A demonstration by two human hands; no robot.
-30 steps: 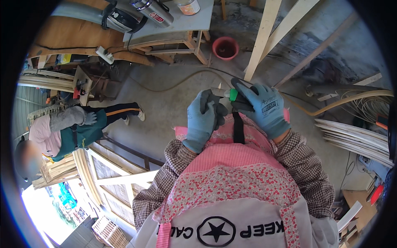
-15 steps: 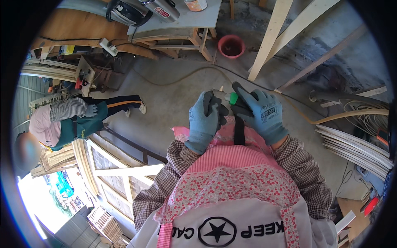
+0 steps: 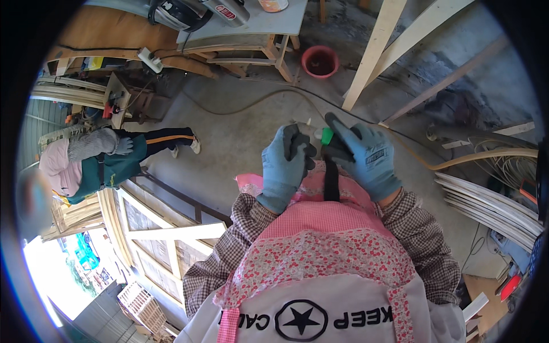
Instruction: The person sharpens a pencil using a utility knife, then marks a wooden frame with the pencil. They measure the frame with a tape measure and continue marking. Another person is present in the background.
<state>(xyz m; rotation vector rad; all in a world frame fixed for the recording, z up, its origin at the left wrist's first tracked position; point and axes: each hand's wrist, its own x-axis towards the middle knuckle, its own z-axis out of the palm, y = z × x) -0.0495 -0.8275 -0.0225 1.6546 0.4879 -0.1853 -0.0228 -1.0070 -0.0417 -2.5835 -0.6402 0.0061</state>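
In front of my pink apron (image 3: pixel 311 214) both hands are raised close together, in light blue gloves with dark grey palms. My left hand (image 3: pixel 283 171) is closed, its fingers curled inward; whatever they hold is hidden. My right hand (image 3: pixel 369 157) pinches a small bright green piece (image 3: pixel 327 136) between thumb and fingers, with a pale translucent part on its left side. A small pale pointed tip (image 3: pixel 309 121) shows between the hands, too small to name. A black strap (image 3: pixel 331 180) hangs on the apron just below them.
Another person (image 3: pixel 103 160) in a green apron is at the left, beside wooden frames (image 3: pixel 177 234). Ahead are a table (image 3: pixel 251 31), a red basin (image 3: pixel 320 62) and leaning boards (image 3: pixel 374 54). A hose (image 3: pixel 251 110) crosses the floor. Stacked strips (image 3: pixel 492 208) lie right.
My right hand and the green piece have shifted slightly right, a little away from my left hand. My left hand has hardly moved.
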